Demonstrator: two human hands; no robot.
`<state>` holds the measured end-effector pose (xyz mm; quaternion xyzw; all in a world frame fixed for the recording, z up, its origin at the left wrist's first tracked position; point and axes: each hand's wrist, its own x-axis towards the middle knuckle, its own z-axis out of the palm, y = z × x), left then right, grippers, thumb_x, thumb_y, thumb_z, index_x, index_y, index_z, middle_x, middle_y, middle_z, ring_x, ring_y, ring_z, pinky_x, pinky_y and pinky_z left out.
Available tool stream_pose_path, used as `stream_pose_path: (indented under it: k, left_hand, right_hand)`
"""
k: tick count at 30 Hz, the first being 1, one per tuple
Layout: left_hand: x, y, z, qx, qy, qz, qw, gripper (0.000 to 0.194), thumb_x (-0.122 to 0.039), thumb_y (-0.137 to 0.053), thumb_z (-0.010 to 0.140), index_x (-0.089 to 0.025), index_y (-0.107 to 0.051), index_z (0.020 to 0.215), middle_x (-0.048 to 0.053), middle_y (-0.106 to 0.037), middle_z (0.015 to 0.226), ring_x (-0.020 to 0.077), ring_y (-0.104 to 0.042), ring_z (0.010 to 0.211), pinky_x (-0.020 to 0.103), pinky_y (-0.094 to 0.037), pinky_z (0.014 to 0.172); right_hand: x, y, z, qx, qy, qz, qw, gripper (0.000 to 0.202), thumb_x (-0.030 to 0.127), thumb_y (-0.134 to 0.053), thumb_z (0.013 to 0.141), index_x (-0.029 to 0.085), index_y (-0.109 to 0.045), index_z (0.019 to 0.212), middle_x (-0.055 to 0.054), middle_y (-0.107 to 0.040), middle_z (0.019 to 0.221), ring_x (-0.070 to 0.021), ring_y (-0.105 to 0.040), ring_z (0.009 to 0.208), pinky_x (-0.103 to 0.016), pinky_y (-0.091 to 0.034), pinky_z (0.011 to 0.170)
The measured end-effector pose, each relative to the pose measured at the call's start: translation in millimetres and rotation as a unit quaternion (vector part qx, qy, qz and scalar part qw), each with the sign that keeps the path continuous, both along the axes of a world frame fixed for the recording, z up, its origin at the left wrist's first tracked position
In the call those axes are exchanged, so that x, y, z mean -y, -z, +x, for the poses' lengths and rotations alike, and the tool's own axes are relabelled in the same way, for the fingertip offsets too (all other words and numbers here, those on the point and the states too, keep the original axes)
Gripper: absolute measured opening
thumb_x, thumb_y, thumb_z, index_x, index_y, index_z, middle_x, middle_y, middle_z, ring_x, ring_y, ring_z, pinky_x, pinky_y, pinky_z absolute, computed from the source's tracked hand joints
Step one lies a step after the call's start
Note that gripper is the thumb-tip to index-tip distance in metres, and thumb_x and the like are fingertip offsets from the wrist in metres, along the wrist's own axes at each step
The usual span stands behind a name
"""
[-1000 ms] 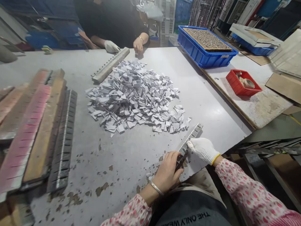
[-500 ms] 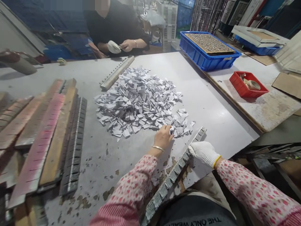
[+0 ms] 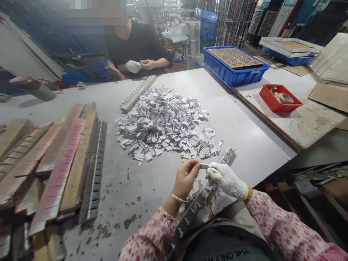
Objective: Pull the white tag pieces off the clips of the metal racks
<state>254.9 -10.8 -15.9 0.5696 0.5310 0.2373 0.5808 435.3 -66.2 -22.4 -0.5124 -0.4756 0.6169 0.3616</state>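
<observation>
Handling of a small flat part. The white chip (image 3: 203, 165) is raised just above the counter (image 3: 244, 134), spanning the gap between the two hands. The left hand (image 3: 186, 179), bare, pinches one end between thumb and fingers; the right hand (image 3: 227, 181), in a white knit glove, has its fingertips closed at the other end. Seen nearly edge-on, the chip is thin and straight-sided; it is judged light and stiff, its smooth face liable to slip against the knit, so a pinch near the ends should suit it. Whether it would snap cannot be told.

Beneath the right hand runs a slotted bar (image 3: 227, 155), slanting toward the lap: silvery, rough-grained and cut by cross slits, with small bright projections along its nearer part. It looks rigid and probably heavy, best gripped across its long sides.

Beyond lies a pile (image 3: 163, 127) of matt, pale, angular flakes, loosely heaped. At the left, long strips (image 3: 67, 174) overlap, some stained pink or ochre, several notched. The counter's pale surface is worn through in brown patches near the person.
</observation>
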Motion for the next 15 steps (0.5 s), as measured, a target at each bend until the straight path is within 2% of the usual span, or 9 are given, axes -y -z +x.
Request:
stream_pose_path:
  k: [2,4,5,6,8,10,11,13,15]
  left_hand:
    - [8,-13.9,-4,-0.033,0.053,0.031,0.998,0.026,-0.041,-0.062,0.086,-0.015,-0.065,0.087,-0.002,-0.054,0.064,0.0090,-0.044,0.056,0.021,-0.036,0.053]
    - [12,-28.7,-8,-0.062,0.133,0.066,0.987,0.023,-0.036,-0.062,0.086,-0.015,-0.064,0.079,-0.001,-0.055,0.064,0.0088,-0.044,0.057,0.021,-0.034,0.054]
    - [13,-35.1,-9,-0.054,0.172,0.058,0.982,0.024,-0.036,-0.061,0.087,-0.015,-0.064,0.077,-0.001,-0.055,0.064,0.0089,-0.044,0.057,0.021,-0.035,0.054]
    - [15,-40.0,-9,-0.029,0.202,0.029,0.979,0.025,-0.037,-0.061,0.087,-0.015,-0.063,0.075,0.000,-0.055,0.064,0.0092,-0.045,0.058,0.022,-0.035,0.055]
    - [20,-44.1,-7,0.051,0.231,-0.088,0.968,0.034,-0.047,-0.063,0.083,-0.014,-0.061,0.072,0.000,-0.054,0.062,0.0098,-0.046,0.056,0.022,-0.037,0.053]
    - [28,-41.3,-4,0.103,0.220,-0.196,0.950,0.046,-0.059,-0.065,0.076,-0.015,-0.057,0.068,-0.001,-0.051,0.056,0.0092,-0.044,0.049,0.022,-0.036,0.048]
    - [31,-38.5,-3,0.098,0.210,-0.207,0.951,0.049,-0.062,-0.064,0.075,-0.015,-0.054,0.065,-0.002,-0.049,0.053,0.0086,-0.042,0.046,0.021,-0.034,0.046]
    - [36,-33.9,0,0.030,0.210,-0.124,0.969,0.047,-0.058,-0.058,0.082,-0.016,-0.051,0.061,-0.002,-0.047,0.053,0.0082,-0.041,0.046,0.021,-0.031,0.046]
    - [38,-33.0,3,-0.056,0.237,0.026,0.969,0.041,-0.044,-0.051,0.089,-0.016,-0.048,0.060,-0.002,-0.047,0.056,0.0086,-0.041,0.051,0.021,-0.030,0.050]
  right_hand:
    - [1,-9.8,2,-0.017,-0.020,0.007,1.000,0.028,0.033,-0.042,0.094,0.018,-0.053,0.073,0.002,-0.059,0.058,-0.0115,-0.054,0.053,-0.022,-0.041,0.056]
    - [5,-14.6,8,-0.021,-0.056,0.003,0.998,0.027,0.031,-0.044,0.092,0.018,-0.053,0.071,0.002,-0.058,0.058,-0.0110,-0.053,0.053,-0.022,-0.040,0.055]
    - [8,-15.4,12,-0.038,-0.076,-0.008,0.996,0.026,0.031,-0.046,0.091,0.017,-0.054,0.071,0.002,-0.059,0.060,-0.0109,-0.053,0.053,-0.021,-0.040,0.054]
    - [11,-15.7,15,-0.067,-0.095,-0.030,0.993,0.025,0.031,-0.047,0.091,0.017,-0.056,0.073,0.001,-0.059,0.061,-0.0110,-0.054,0.054,-0.021,-0.040,0.053]
    - [19,-14.9,18,-0.159,-0.129,-0.094,0.974,0.024,0.034,-0.050,0.089,0.016,-0.058,0.076,0.000,-0.060,0.062,-0.0117,-0.055,0.053,-0.020,-0.040,0.049]
    - [27,-13.1,19,-0.237,-0.131,-0.141,0.952,0.025,0.036,-0.051,0.088,0.015,-0.059,0.078,0.000,-0.061,0.061,-0.0119,-0.056,0.050,-0.020,-0.039,0.046]
    - [30,-11.7,19,-0.253,-0.115,-0.151,0.949,0.026,0.037,-0.052,0.088,0.014,-0.059,0.078,0.000,-0.060,0.060,-0.0116,-0.055,0.049,-0.019,-0.038,0.045]
    - [35,-7.8,19,-0.241,-0.065,-0.143,0.958,0.028,0.039,-0.053,0.089,0.014,-0.059,0.077,0.000,-0.059,0.058,-0.0103,-0.054,0.049,-0.018,-0.037,0.045]
    - [39,-2.8,20,-0.207,-0.028,-0.126,0.970,0.030,0.040,-0.054,0.090,0.014,-0.058,0.076,0.001,-0.059,0.058,-0.0092,-0.052,0.049,-0.017,-0.036,0.045]
